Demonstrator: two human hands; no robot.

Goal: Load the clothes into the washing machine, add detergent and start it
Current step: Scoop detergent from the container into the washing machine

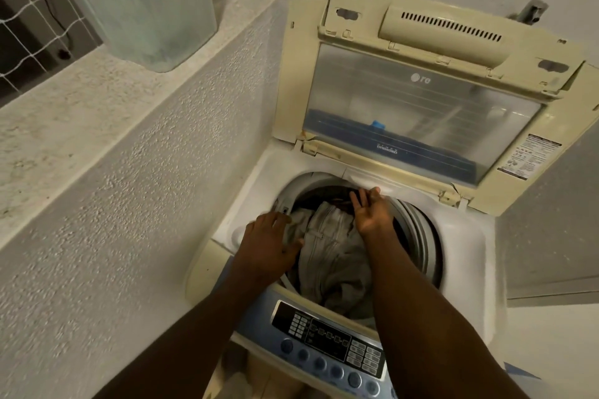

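Note:
A top-loading washing machine (466, 236) stands with its lid (421, 113) raised upright. Grey trousers (334, 246) lie bunched in the drum, over darker clothes at the back. My left hand (269, 243) is at the drum's left rim, its fingers curled on a fold of the grey cloth. Over the far side of the drum, my right hand (372, 209) is held palm up with straight fingers, just above the clothes and gripping nothing. The blue control panel (327, 343) with its buttons runs along the machine's near edge.
A rough white wall with a ledge (97, 107) runs along the left, and a translucent plastic container (146, 6) stands on it. Netting (26, 19) closes the opening behind. A tap (530, 11) sticks out of the wall at the back right.

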